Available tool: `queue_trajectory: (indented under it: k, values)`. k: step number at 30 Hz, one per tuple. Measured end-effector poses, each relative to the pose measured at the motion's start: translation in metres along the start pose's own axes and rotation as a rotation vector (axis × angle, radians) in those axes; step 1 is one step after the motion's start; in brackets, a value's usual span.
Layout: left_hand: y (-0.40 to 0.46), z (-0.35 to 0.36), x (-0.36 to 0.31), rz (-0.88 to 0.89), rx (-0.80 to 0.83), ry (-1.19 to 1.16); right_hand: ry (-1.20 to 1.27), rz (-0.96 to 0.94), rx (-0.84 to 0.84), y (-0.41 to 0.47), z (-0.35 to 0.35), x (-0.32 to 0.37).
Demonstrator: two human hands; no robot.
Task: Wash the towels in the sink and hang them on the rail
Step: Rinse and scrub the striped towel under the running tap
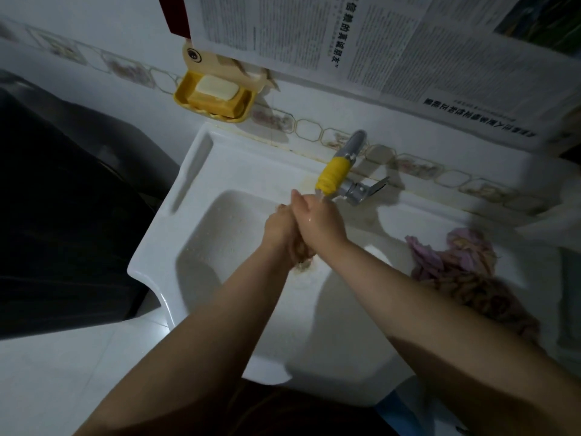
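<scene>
Dim bathroom, white tiled wall (103, 23) with a strip of patterned tiles running along it. White hard sink (195, 171) fixed under that strip, basin wet with small drops. Grey metal tap with a yellow ribbed nozzle (334, 174) sticking out over the basin, thin stream of water falling from it. Left hand (281, 226) and right hand (317, 221) pressed together under the stream, right one laid over the left, fingers straight and touching. Nothing held that can be seen for sure; something pale between the palms near the drain, too blurred to tell. Bunched-up pink and tan towels (465, 272) lying on the flat right side of the sink, well apart from the hands. Yellow plastic soap dish (185, 89) stuck to the wall above the sink's left corner, with a white soap bar (217, 87) resting on a yellow soap bar (220, 105). Printed newspaper sheets (393, 45) hanging on the wall above the tap. Big dark thing (63, 196) to the left of the sink, too dim to make out. Pale floor tiles (56, 372) below.
</scene>
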State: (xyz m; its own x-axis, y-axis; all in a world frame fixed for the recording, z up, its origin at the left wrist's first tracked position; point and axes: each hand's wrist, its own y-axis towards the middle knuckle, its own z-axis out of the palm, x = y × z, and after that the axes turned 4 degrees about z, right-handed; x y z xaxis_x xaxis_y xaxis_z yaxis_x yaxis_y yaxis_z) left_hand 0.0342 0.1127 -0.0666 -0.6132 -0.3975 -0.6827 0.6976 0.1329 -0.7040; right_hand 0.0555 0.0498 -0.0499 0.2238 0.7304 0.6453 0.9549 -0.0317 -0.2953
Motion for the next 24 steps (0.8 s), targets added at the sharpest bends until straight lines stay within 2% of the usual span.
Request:
queue_trajectory:
  k: [2, 3, 5, 7, 9, 12, 14, 16, 17, 19, 21, 24]
  values:
    - [-0.003, 0.006, 0.001, 0.018, 0.007, 0.057, 0.081, 0.137, -0.041, 0.013, -0.006, -0.006]
    - [-0.005, 0.007, 0.001, 0.026, 0.009, 0.047, 0.131, 0.146, -0.063, 0.014, -0.005, -0.008]
    - [0.001, 0.003, -0.005, 0.05, 0.034, 0.076, 0.153, 0.082, -0.05, 0.003, 0.002, -0.004]
    - [0.004, -0.004, -0.011, 0.018, 0.031, 0.113, 0.057, -0.04, -0.041, -0.011, 0.01, 0.001]
    - [-0.003, -0.008, -0.01, -0.041, 0.1, 0.039, -0.029, -0.034, -0.059, -0.006, 0.003, -0.001]
    - [-0.007, -0.006, -0.005, -0.002, 0.267, 0.084, 0.053, 0.12, 0.001, 0.022, -0.01, -0.019]
    - [-0.005, -0.01, -0.008, -0.013, 0.276, 0.008, 0.158, 0.202, 0.024, 0.03, -0.013, -0.024]
    - [-0.001, -0.024, -0.011, -0.014, 0.328, -0.075, 0.517, 0.329, 0.067, 0.031, -0.016, -0.021]
    - [-0.001, -0.032, -0.011, 0.006, 0.335, -0.091, 0.719, 0.386, 0.119, 0.03, -0.019, -0.02]
    - [0.004, -0.051, -0.005, 0.047, 0.353, -0.053, 1.002, 0.382, 0.323, 0.027, -0.028, -0.023]
    - [0.005, -0.064, -0.001, 0.061, 0.369, -0.051, 1.061, 0.316, 0.479, 0.024, -0.032, -0.029]
    - [0.004, -0.071, -0.003, 0.078, 0.378, -0.124, 1.055, 0.293, 0.516, 0.02, -0.032, -0.038]
